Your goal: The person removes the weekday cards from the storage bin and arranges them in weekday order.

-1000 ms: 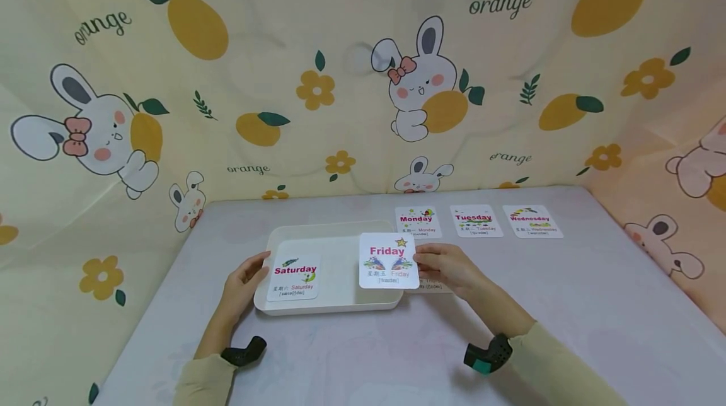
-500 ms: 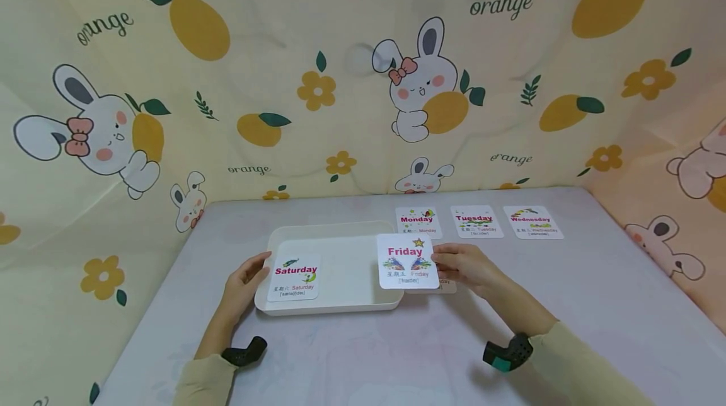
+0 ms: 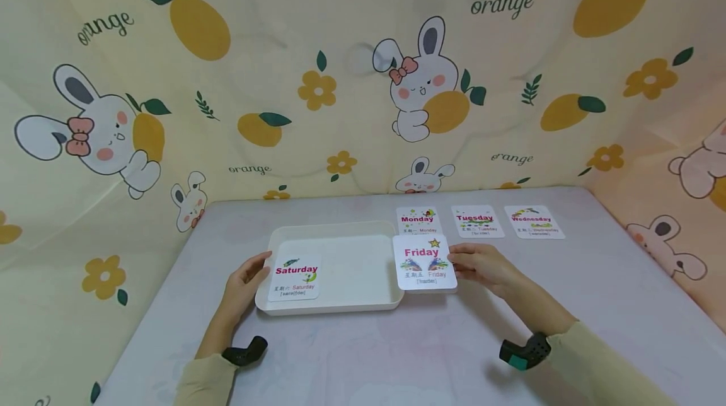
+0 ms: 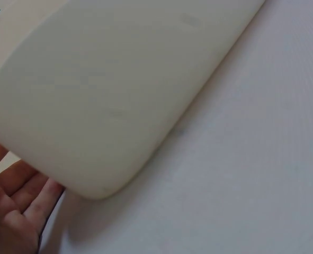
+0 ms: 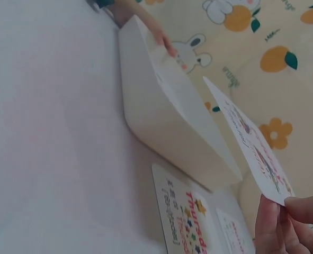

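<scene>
While our right hand (image 3: 482, 265) pinches the Friday card (image 3: 424, 261) by its right edge, thumb and fingers closed on the corner, the card hangs tilted in the air just right of the white tray (image 3: 334, 305), centre of the head frame. In the right wrist view the fingertips (image 5: 275, 225) clamp the card's near corner and the Thursday card (image 5: 185, 219) lies flat on the worktop (image 3: 595, 305) directly under it, beside the tray wall. So the held card sits between the tray's right rim and our right hand, long axis running roughly away from us, face up toward the head camera.

Our left hand (image 3: 245, 280) rests against the tray's left rim, fingers loosely curved along the wall; in the left wrist view only the tray's outer side and a few fingers (image 4: 18, 211) show, so we cannot tell how firm that hold is. The Saturday card (image 3: 295, 277) lies inside the tray at its left end, right next to the left hand.

Upper right of the worktop: Monday card (image 3: 418, 220), Tuesday card (image 3: 477, 221), Wednesday card (image 3: 534, 222) in a row, left to right. The Friday card is well nearer the right hand; the left hand is well apart from it, across the tray.
</scene>
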`<state>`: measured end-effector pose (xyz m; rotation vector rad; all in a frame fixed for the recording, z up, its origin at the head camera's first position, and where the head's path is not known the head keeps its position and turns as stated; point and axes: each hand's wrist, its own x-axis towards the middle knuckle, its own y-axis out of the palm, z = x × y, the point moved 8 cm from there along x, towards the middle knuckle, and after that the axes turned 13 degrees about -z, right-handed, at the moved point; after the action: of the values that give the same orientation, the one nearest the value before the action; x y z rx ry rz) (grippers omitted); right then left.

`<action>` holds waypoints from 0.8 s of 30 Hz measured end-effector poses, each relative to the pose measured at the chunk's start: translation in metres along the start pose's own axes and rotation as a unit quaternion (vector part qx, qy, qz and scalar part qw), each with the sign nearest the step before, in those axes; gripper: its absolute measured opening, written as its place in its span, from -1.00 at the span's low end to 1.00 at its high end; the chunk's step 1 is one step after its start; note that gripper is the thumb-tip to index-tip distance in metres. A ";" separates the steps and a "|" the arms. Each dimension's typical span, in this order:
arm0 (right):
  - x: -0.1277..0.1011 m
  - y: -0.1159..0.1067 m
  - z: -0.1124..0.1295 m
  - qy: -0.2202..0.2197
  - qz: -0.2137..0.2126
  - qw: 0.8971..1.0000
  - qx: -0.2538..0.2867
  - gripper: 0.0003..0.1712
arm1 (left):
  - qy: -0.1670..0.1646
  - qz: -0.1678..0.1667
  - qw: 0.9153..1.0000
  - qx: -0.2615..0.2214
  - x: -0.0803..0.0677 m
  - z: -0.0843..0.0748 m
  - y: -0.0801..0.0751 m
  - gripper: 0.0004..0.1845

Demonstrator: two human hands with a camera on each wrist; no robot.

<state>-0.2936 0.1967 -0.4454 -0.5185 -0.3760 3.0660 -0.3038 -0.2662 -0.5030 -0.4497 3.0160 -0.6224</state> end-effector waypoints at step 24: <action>0.008 -0.051 -0.016 0.006 -0.022 0.999 -0.036 -0.45 | -0.007 0.000 1.000 -0.005 0.000 0.001 0.000 -0.53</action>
<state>-0.2976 0.2509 -0.4509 -0.5250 -0.4918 3.0156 -0.3037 -0.2668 -0.5034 -0.4528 3.0082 -0.6017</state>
